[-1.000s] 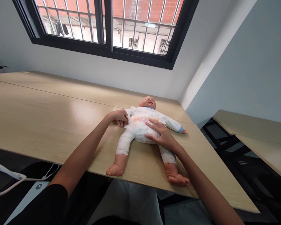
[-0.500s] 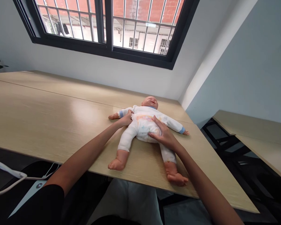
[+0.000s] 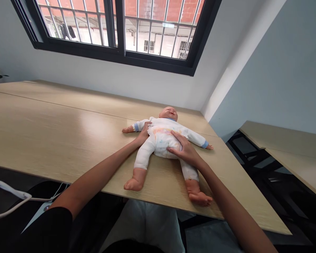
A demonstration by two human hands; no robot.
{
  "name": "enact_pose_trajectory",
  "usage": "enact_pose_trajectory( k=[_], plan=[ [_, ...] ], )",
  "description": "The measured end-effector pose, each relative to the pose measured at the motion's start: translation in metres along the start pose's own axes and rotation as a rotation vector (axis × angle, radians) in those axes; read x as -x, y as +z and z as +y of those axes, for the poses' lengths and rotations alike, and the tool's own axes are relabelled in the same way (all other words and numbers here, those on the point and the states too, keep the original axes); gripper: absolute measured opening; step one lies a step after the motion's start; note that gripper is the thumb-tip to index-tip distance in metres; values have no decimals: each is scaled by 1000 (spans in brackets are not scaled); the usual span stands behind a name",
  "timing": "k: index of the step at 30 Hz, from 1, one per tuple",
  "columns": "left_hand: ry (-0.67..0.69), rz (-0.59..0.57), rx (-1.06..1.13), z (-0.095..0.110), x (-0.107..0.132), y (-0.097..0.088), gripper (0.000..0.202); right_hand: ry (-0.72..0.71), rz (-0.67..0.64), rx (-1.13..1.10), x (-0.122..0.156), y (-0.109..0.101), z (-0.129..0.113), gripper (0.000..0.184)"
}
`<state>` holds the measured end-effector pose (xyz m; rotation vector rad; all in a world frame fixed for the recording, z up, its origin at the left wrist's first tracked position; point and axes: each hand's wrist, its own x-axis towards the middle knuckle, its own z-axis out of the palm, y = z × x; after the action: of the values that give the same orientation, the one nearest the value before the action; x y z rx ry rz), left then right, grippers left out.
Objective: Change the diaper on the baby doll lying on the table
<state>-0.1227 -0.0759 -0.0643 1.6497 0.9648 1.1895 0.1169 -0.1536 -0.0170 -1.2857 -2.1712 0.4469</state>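
Beige wood-look tabletop [image 3: 55, 123] here, with our baby doll [image 3: 164, 123] on its back near the right end: head toward the barred window [image 3: 120, 31], feet pointing at us, long axis running pretty much straight away. Our right hand [image 3: 184, 147] lies spread-fingered on its diaper [image 3: 161, 143]; our left hand [image 3: 144, 133] is at the opposite hip, can't tell if those fingers are pinching anything. Pale walls [image 3: 158, 84] behind. Badge [image 3: 46, 208] by our sleeve [image 3: 50, 228]: too tiny to read.

A long, pale wood-grain table [image 3: 55, 130] is seen from one side. Toward its right end, a baby doll [image 3: 162, 140] in white clothing is laid face up, arms spread, head pointed to the far edge, feet to the near.
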Motion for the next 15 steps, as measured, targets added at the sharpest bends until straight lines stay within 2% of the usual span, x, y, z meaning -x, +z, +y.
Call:
enact_pose_trajectory(
  k=[2, 6, 11, 15],
  plan=[
    [20, 23, 50, 3, 0, -2, 76, -5, -1, 4, 0, -1, -1, 84],
    [-16, -20, 92, 10, -1, -9, 72, -28, -3, 27, 1, -2, -2, 82],
    [-53, 5, 84, 14, -5, -17, 59, -44, 11, 34, 0, -1, 0, 80],
    [-104, -4, 150, 20, -5, -25, 63, -61, 15, 50, 0, 1, 2, 79]
  ],
)
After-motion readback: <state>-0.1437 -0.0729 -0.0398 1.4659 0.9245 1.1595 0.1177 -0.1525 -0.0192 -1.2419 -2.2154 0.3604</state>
